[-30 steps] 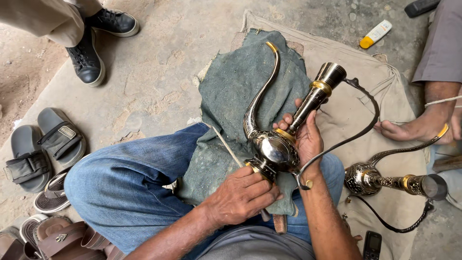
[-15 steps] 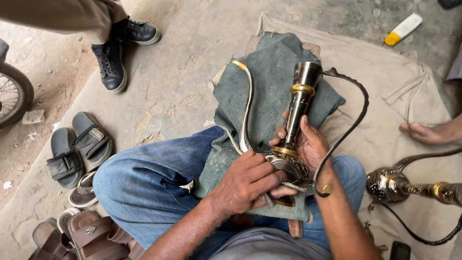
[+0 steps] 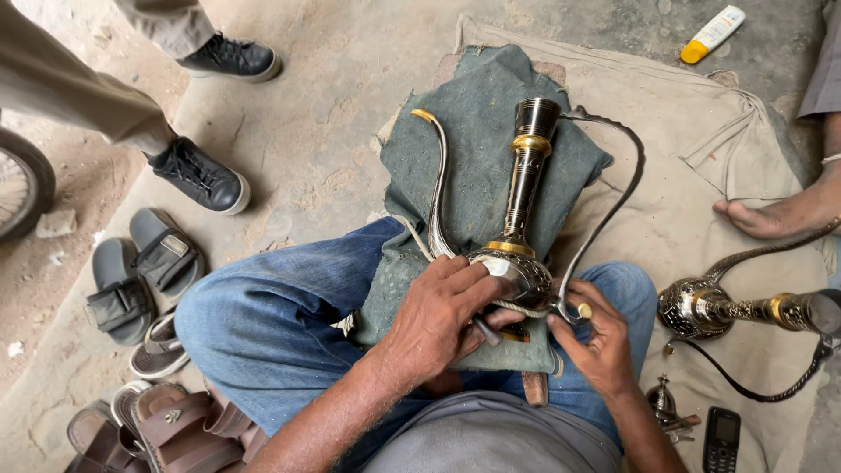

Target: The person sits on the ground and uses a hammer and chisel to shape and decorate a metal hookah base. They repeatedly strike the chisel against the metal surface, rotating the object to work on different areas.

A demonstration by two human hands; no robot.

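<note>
The person sits cross-legged on the floor in blue jeans, with a grey-green cloth (image 3: 477, 149) spread over the lap and the ground beyond. On that cloth lies a metal ewer (image 3: 517, 254), its round engraved belly on the near edge of the cloth over the lap, its tall neck with brass bands pointing far, its thin curved spout rising on the left side, its dark looped handle arching out to the right.

Left hand (image 3: 434, 320): palm down on the ewer's belly, fingers (image 3: 464, 280) curled closed over the left side of the body, a small dark tool under the fingertips; exact grip on the tool cannot be told.

Right hand (image 3: 596, 337): just right of the belly, fingers bent and pinching the lower end of the handle where it meets the body; a ring on one finger.

To the right, on a tan sheet (image 3: 701, 131), a second ewer (image 3: 727, 307) lies on its side, well apart from the first. Near it, a small mobile phone (image 3: 722, 438). Another person's bare foot (image 3: 771, 215) rests on the sheet's right part. Far right: a white and orange tube (image 3: 711, 33). Left: grey sandals (image 3: 140, 271), brown sandals (image 3: 166, 420), black shoes (image 3: 200, 175) on a standing person.
</note>
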